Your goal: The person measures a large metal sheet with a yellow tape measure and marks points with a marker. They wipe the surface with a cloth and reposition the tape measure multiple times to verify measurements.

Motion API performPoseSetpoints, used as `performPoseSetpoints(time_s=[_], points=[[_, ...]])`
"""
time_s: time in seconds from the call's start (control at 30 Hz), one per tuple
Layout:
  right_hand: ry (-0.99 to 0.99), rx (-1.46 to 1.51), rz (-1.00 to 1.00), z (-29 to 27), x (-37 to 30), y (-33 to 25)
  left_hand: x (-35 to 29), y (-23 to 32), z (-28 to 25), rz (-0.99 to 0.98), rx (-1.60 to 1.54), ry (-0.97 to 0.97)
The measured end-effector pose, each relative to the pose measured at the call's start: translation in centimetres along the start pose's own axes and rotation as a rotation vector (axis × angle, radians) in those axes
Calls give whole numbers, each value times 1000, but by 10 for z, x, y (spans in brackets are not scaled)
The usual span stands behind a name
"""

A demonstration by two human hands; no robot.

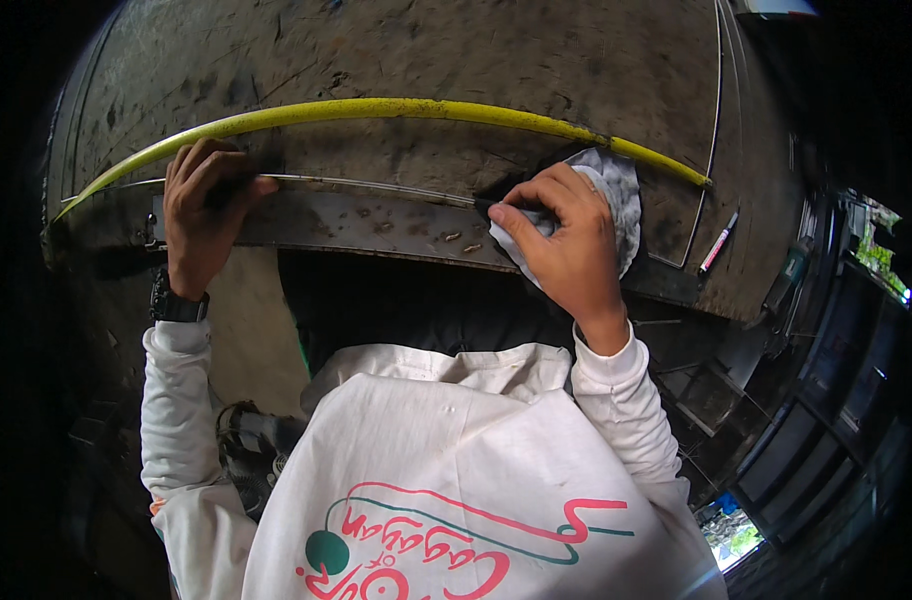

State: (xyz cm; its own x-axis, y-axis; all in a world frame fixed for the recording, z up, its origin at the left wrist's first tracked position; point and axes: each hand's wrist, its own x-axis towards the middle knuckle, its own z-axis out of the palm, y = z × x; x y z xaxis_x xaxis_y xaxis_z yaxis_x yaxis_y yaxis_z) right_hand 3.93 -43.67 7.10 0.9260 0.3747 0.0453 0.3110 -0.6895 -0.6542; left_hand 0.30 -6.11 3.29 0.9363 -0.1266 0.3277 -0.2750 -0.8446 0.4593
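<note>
A thin, shiny metal rod [376,188] lies lengthwise along the near side of the worktable. My left hand [204,205] is closed around it near its left part, fingers curled and thumb pointing right. At the rod's right stretch, my right hand [568,228] pinches thumb to fingers on a rag [624,195], grey and patterned with a dark part by the fingertips. The rod runs into that dark part, and its right end is hidden there. Just beyond both hands a long, curved yellow strip [416,107] spans the table, its paint scuffed.
A flat metal bar [376,225] with rusty spots edges the worktable [456,55] on my side. To the right lie a white and red marker pen [718,243] and a bent thin wire [714,130]. Dark shelving or frames [811,440] stand at the far right.
</note>
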Motion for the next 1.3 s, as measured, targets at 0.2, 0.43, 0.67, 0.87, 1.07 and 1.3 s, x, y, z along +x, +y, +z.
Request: performPoseSetpoints(time_s=[0.2,0.43,0.67,0.87,1.07,1.3], points=[[-74,5,130,1,13,-7,0,1,1,-13,-10,-7],[-86,9,213,2,15,-10,1,3,1,-19,-9,14],[-78,-37,214,1,15,-15,0,2,0,4,-5,25],[-143,-46,267,-2,16,-11,1,6,0,2,-41,36],[-127,-96,202,-3,16,-11,1,7,-1,-10,-73,19],[-100,-145,136,3,18,-14,1,4,1,-18,-67,4]])
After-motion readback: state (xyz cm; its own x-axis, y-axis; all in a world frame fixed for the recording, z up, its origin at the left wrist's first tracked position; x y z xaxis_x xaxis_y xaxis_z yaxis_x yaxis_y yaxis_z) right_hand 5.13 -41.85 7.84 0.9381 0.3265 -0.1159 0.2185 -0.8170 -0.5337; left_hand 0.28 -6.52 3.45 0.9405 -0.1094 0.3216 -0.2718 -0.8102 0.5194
